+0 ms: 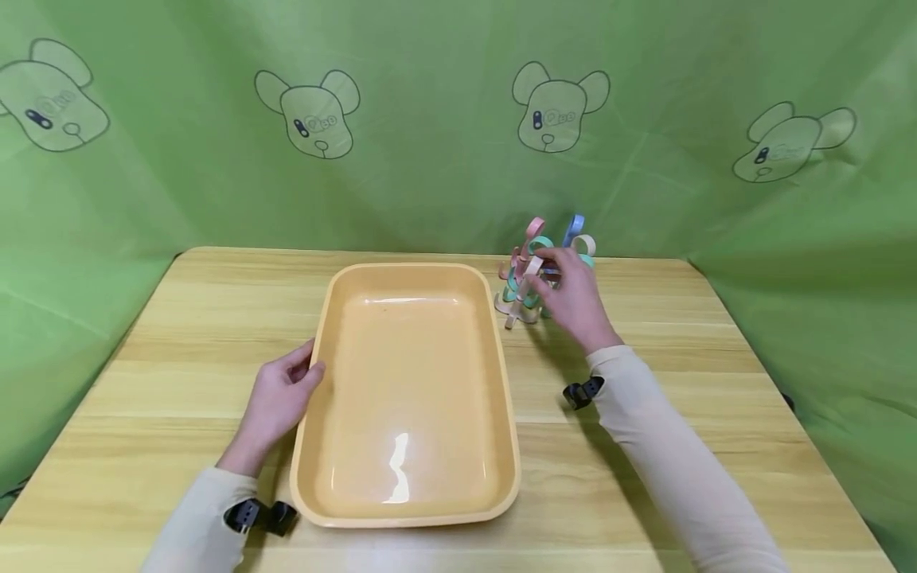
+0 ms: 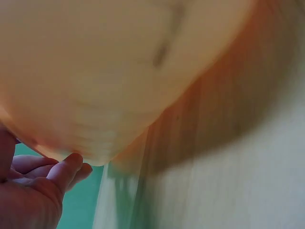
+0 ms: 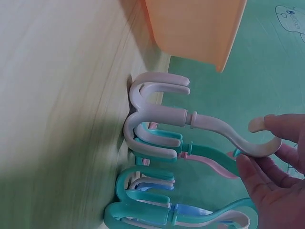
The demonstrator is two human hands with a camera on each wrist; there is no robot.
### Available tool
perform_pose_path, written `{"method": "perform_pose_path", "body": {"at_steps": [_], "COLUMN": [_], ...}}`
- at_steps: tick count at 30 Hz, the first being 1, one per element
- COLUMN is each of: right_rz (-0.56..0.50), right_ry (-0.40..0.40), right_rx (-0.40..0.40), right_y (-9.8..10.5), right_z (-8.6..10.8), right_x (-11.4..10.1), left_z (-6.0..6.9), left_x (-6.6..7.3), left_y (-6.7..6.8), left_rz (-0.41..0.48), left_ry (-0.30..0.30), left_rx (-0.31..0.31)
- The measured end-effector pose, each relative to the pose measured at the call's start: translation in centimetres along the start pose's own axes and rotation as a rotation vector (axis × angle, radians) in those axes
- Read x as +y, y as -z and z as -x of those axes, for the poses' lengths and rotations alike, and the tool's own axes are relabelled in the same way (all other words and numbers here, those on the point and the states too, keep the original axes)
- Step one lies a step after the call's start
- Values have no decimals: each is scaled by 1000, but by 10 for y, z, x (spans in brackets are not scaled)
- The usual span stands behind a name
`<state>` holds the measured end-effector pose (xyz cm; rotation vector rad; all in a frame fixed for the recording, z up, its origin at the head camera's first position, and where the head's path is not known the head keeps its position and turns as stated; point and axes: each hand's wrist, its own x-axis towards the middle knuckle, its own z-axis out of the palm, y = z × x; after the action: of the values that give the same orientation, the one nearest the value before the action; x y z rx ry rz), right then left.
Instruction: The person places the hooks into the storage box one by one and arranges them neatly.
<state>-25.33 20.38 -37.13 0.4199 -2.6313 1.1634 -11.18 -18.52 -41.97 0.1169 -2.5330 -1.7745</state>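
A yellow-orange plastic tray [image 1: 408, 358] lies on the table, nothing inside it. My left hand [image 1: 279, 398] grips its left rim, thumb on top and fingers outside. Beyond the tray's far right side stands a cluster of plastic multi-claw hooks. My right hand [image 1: 573, 298] pinches the curved top of a pale pinkish hook [image 3: 164, 114], whose several prongs point back up along its stem. Close beside it are green hooks [image 3: 147, 212], a pink hook [image 1: 536, 227] and a blue hook [image 1: 573, 229], partly hidden by one another and by the hand.
The wood-grain table [image 1: 645, 477] carries the tray and the hooks. A green curtain [image 1: 430, 159] printed with bear heads hangs behind and at both sides. Black wrist cameras, such as the one at the right cuff [image 1: 583, 392], stick out from the sleeves.
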Motion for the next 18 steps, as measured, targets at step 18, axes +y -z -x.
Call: {"method": "perform_pose_path", "body": {"at_steps": [18], "right_rz": [-86], "right_ry": [79], "right_rx": [20], "right_y": [8], "right_z": [3], "right_x": [-9], "left_z": [0], "left_x": [-3], "left_y": [1], "left_rz": [7], "left_ry": [28], "left_rx": [-20]}}
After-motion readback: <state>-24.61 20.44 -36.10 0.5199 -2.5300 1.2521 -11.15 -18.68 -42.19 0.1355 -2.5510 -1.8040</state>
